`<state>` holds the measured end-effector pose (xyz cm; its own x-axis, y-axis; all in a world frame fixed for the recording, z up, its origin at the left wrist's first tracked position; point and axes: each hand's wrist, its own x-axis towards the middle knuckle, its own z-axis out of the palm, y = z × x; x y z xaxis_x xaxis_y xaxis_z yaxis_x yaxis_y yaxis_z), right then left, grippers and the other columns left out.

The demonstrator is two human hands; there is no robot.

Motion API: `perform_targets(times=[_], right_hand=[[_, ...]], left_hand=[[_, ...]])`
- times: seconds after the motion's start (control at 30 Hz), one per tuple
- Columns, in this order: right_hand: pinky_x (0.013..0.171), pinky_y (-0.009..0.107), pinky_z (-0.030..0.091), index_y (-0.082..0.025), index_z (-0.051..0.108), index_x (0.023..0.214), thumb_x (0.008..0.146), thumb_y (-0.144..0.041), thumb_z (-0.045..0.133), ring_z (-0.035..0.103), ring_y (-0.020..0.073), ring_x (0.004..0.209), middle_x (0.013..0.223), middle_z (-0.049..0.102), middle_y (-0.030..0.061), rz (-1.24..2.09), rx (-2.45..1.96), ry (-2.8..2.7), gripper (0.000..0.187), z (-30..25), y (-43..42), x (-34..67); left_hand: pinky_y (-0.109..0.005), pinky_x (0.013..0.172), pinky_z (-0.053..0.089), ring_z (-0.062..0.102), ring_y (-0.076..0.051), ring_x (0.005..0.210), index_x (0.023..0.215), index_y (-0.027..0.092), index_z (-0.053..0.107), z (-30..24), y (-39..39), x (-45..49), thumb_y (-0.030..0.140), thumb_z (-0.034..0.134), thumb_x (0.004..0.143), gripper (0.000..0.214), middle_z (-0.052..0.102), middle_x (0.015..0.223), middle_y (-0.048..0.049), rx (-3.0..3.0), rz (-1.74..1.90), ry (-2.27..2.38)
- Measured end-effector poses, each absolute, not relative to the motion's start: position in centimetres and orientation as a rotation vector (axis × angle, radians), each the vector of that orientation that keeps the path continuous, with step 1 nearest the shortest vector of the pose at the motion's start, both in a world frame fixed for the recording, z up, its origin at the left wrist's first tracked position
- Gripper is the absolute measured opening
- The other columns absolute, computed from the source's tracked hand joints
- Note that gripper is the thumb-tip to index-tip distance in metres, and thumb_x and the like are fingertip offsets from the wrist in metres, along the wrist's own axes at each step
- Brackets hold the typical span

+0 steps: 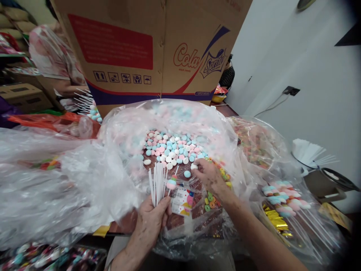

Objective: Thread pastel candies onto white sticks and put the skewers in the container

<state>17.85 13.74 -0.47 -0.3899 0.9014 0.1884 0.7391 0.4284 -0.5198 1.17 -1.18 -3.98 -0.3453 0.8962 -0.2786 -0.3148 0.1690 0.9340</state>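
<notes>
My left hand [153, 216] is closed round a bundle of white sticks [158, 180]. One stick at its thumb side carries pink, white and blue marshmallows [171, 184] with a green and a red piece above. My right hand [208, 175] pinches a white marshmallow [194, 166] at its fingertips. A blue marshmallow [187, 174] lies just left of those fingers. Beyond both hands, pink, blue and white marshmallows [172, 148] spill from a big clear plastic bag [121, 124]. Ring-shaped gummy candies [212, 201] lie beneath my right forearm, and a printed packet [182, 201] sits between the hands.
A large cardboard box [158, 49] stands behind the bag. At the right are finished candy skewers [287, 199], gold ties [275, 222] and a grey container [321, 186] near white sticks [311, 152]. Plastic sheeting [70, 188] covers the left. A person [53, 56] is behind at left.
</notes>
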Motion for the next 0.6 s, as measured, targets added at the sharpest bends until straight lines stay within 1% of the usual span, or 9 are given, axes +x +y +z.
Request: perform_targets(times=[0.07, 0.17, 0.3, 0.4, 0.53, 0.6], right_hand=[[0.074, 0.028, 0.043, -0.02, 0.062, 0.093, 0.086, -0.018, 0.055, 0.06, 0.0182, 0.08, 0.087, 0.067, 0.002, 0.478, -1.364, -2.33, 0.009, -0.9, 13.5, 17.4], [0.081, 0.03, 0.044, -0.018, 0.062, 0.091, 0.09, -0.014, 0.052, 0.061, 0.02, 0.089, 0.095, 0.069, 0.0067, 0.312, -1.312, -2.492, 0.01, -1.8, 13.0, 16.6], [0.084, 0.03, 0.045, -0.017, 0.062, 0.092, 0.095, -0.009, 0.047, 0.061, 0.0215, 0.094, 0.098, 0.069, 0.0088, 0.113, -1.258, -2.636, 0.017, -2.6, 12.5, 16.1], [0.085, 0.031, 0.045, -0.017, 0.062, 0.093, 0.096, -0.007, 0.047, 0.062, 0.0227, 0.096, 0.099, 0.07, 0.0095, 0.003, -1.268, -2.669, 0.019, -2.7, 12.2, 16.0], [0.083, 0.03, 0.045, -0.018, 0.063, 0.105, 0.096, -0.006, 0.047, 0.063, 0.0228, 0.096, 0.102, 0.071, 0.0099, -0.072, -1.281, -2.674, 0.022, -2.4, 11.7, 16.0], [0.084, 0.03, 0.046, -0.018, 0.063, 0.107, 0.096, -0.005, 0.047, 0.063, 0.0229, 0.096, 0.104, 0.071, 0.0102, -0.066, -1.265, -2.713, 0.023, -2.1, 11.4, 16.0]], left_hand=[[-0.016, 0.031, 0.021, 0.03, -0.004, 0.028, 0.058, 0.018, 0.057, -4.1, -1.1, 1.2, 0.046, 0.071, 0.075, 0.035, 0.045, 0.038, 0.0078, 0.618, 1.414, 1.373], [-0.016, 0.031, 0.021, 0.028, -0.004, 0.027, 0.056, 0.019, 0.057, -4.4, -1.2, 1.2, 0.047, 0.07, 0.076, 0.037, 0.039, 0.033, 0.0096, 0.62, 1.403, 1.362], [-0.016, 0.032, 0.023, 0.03, -0.003, 0.029, 0.058, 0.017, 0.059, -4.6, -1.3, 1.2, 0.045, 0.07, 0.077, 0.036, 0.049, 0.041, 0.007, 0.62, 1.423, 1.35], [-0.016, 0.031, 0.021, 0.03, -0.003, 0.029, 0.058, 0.018, 0.058, -4.5, -1.2, 1.2, 0.045, 0.071, 0.075, 0.035, 0.047, 0.04, 0.008, 0.612, 1.425, 1.351], [-0.016, 0.031, 0.02, 0.03, -0.003, 0.029, 0.059, 0.018, 0.058, -4.2, -1.2, 1.2, 0.045, 0.071, 0.075, 0.034, 0.05, 0.042, 0.0072, 0.614, 1.427, 1.347], [-0.016, 0.031, 0.02, 0.03, -0.003, 0.029, 0.059, 0.018, 0.058, -4.1, -1.3, 1.2, 0.045, 0.07, 0.075, 0.033, 0.048, 0.04, 0.0078, 0.618, 1.422, 1.352]])
